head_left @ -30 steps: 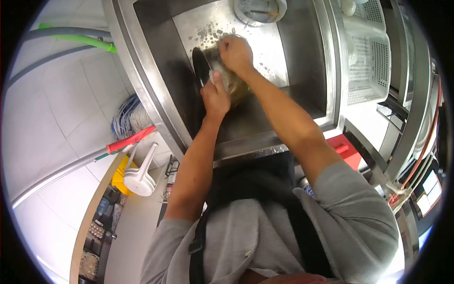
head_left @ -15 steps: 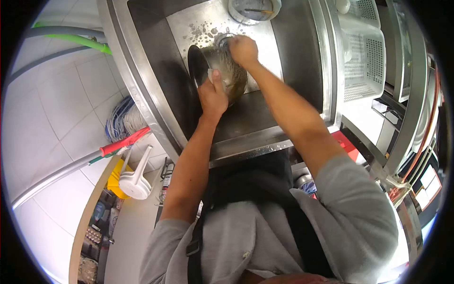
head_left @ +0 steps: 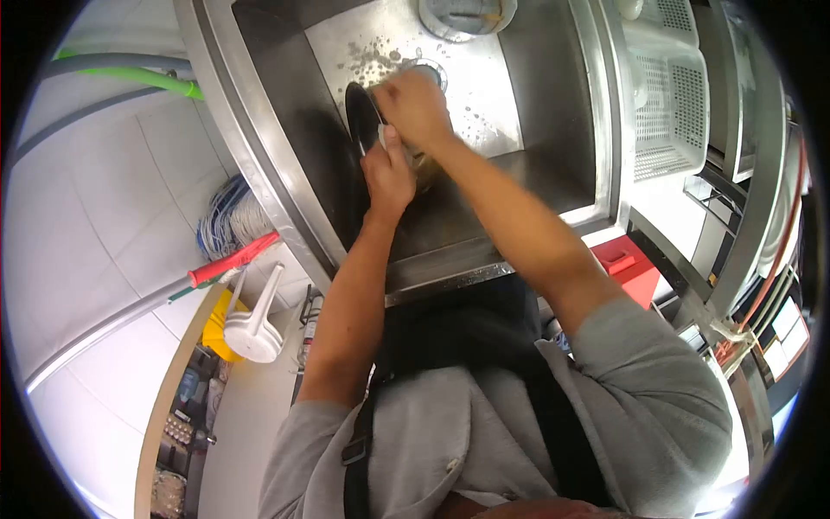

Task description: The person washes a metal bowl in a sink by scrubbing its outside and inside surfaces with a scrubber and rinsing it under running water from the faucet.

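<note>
A round metal pan (head_left: 360, 117) is tilted on its side in the steel sink (head_left: 553, 112), its dark edge facing left. My left hand (head_left: 389, 176) is closed on the near side of the pan, thumb up against a small pale piece (head_left: 381, 136) whose kind I cannot make out. Close above it, my right hand (head_left: 413, 111) is closed and sits over the pan's outer side. Whatever its fingers hold is hidden, and both hands cover much of the pan. Just beyond the right hand lies the drain (head_left: 430, 73).
A pale round tub (head_left: 467, 22) stands at the sink's far end. White perforated baskets (head_left: 670, 121) are on the right, above a red box (head_left: 629, 270). To the left are a green hose (head_left: 138, 73), a mop head (head_left: 232, 216) and a white plastic dipper (head_left: 255, 333).
My right hand has moved left across the pan, toward its dark edge, uncovering the drain. My left hand keeps its grip in nearly the same place.
</note>
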Action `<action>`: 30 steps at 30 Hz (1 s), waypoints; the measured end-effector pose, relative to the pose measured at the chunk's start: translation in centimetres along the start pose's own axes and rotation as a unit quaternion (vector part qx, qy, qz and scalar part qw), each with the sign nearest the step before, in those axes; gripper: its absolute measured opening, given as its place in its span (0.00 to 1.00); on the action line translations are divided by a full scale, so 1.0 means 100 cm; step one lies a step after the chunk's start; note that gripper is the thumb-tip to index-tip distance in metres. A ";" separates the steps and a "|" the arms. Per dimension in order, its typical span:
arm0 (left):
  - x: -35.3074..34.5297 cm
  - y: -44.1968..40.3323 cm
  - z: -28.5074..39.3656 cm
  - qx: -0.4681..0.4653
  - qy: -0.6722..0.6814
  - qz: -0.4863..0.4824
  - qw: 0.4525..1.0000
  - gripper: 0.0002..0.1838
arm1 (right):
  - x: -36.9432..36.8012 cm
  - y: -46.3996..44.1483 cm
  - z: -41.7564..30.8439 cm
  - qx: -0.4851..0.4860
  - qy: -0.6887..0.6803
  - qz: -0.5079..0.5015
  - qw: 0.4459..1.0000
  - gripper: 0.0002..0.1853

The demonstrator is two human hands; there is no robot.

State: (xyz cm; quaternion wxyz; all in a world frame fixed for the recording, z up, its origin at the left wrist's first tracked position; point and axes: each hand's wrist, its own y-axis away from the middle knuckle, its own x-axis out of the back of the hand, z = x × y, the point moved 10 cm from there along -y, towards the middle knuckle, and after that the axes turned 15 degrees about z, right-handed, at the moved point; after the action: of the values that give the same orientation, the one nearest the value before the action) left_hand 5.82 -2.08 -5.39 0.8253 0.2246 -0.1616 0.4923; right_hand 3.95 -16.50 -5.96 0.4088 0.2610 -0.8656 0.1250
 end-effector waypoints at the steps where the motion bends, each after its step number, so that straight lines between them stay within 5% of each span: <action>1: -0.002 -0.005 0.003 -0.009 0.005 0.005 1.000 0.34 | 0.010 0.003 0.017 -0.037 -0.038 0.026 0.998 0.19; 3: -0.004 0.001 -0.009 -0.014 0.007 0.018 1.000 0.34 | 0.016 0.026 0.077 -0.114 -0.118 0.062 0.984 0.20; 4: -0.004 0.004 -0.013 -0.002 -0.004 0.016 1.000 0.34 | -0.002 0.003 0.097 -0.125 -0.024 -0.014 0.992 0.18; 6: -0.006 -0.001 -0.013 0.012 -0.025 0.019 0.999 0.35 | -0.060 -0.045 0.092 0.060 0.075 -0.044 0.994 0.17; 10: 0.000 0.002 0.004 0.021 0.000 0.003 1.000 0.34 | -0.006 -0.007 0.027 -0.025 -0.049 0.030 0.998 0.15; 13: -0.003 -0.002 -0.005 0.032 -0.003 0.004 0.999 0.32 | 0.017 0.028 0.067 -0.062 -0.129 0.050 0.988 0.14; 15: -0.008 0.006 -0.020 0.062 -0.017 -0.031 0.997 0.31 | -0.028 -0.003 0.130 -0.163 -0.025 -0.098 0.981 0.13; 16: -0.008 0.005 -0.012 0.045 -0.003 -0.024 0.999 0.30 | -0.096 -0.016 0.146 0.040 0.146 -0.253 0.955 0.14; 17: -0.006 0.004 0.000 0.025 0.011 -0.014 1.000 0.30 | -0.154 -0.019 0.159 0.277 0.253 -0.329 0.867 0.15; 20: -0.009 0.008 -0.020 0.043 0.000 -0.033 0.999 0.30 | -0.231 -0.037 0.157 0.095 0.059 -0.424 0.899 0.16; 22: -0.011 0.007 -0.027 0.064 -0.021 -0.053 0.996 0.30 | -0.238 -0.041 0.136 0.086 0.114 -0.451 0.881 0.18; 23: -0.007 0.014 -0.026 0.073 -0.019 -0.052 0.996 0.31 | -0.228 -0.037 0.092 0.274 0.051 -0.389 0.878 0.18; 25: -0.009 0.006 -0.014 0.069 0.006 -0.036 0.997 0.32 | -0.164 -0.058 0.060 0.055 -0.060 -0.356 0.931 0.16; 26: -0.008 0.004 -0.010 0.079 0.008 -0.036 0.996 0.33 | -0.113 -0.051 0.023 0.051 -0.078 -0.324 0.942 0.14; 28: -0.007 -0.007 -0.002 0.098 0.010 -0.030 0.995 0.35 | -0.034 -0.026 -0.002 0.107 -0.016 -0.092 0.990 0.13; 30: -0.021 -0.033 -0.001 0.105 -0.020 -0.074 0.992 0.37 | -0.004 -0.005 0.021 0.071 -0.087 -0.029 0.993 0.14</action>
State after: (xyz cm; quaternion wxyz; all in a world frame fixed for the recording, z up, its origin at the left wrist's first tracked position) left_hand 7.79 -4.90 -7.20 0.8280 0.3308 -0.1083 0.4397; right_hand 3.08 -17.67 -7.54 0.3160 0.3243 -0.8787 0.1513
